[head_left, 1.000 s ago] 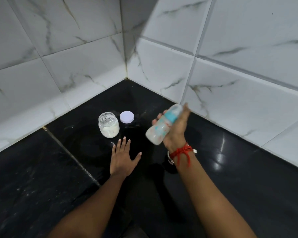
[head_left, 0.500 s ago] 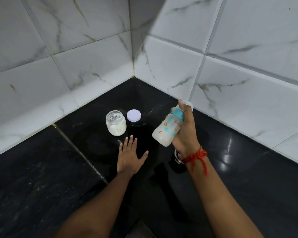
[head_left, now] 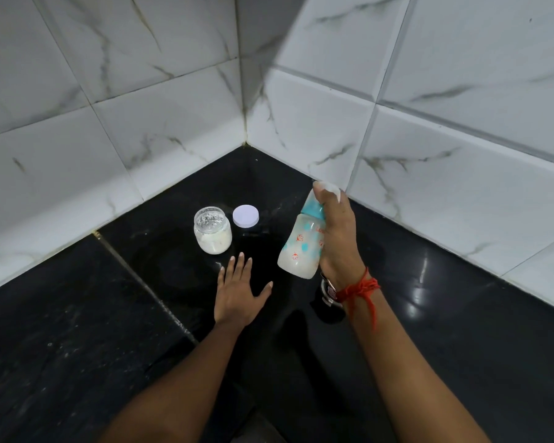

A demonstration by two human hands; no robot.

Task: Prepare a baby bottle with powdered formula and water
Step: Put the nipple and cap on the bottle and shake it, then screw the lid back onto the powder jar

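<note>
My right hand (head_left: 336,238) is wrapped around the baby bottle (head_left: 301,247), holding it in the air above the black worktop (head_left: 461,314), tilted so its teal collar and pale cap lean away from me toward the tiled wall (head_left: 429,155), with one finger pressed over the cap end. Through the printed plastic I can see milky white liquid, so I judge the powder and water are already inside, the top is closed, and I am at the mixing stage; what remains, as I read it, is finishing the shake and setting the bottle down, then perhaps closing the jar. My left hand (head_left: 237,292) grips nothing: it lies flat and spread on the worktop, just in front of the open glass jar (head_left: 212,230) of white powder. The jar's white lid (head_left: 246,215) lies just beside it, toward the corner, not touching. My palm hides the far side of the bottle, and my finger covers most of the cap, so I cannot tell how well it is sealed. Under my right wrist, beside the red thread (head_left: 362,290), something dark sits on the worktop, but it is too shadowed to name.
</note>
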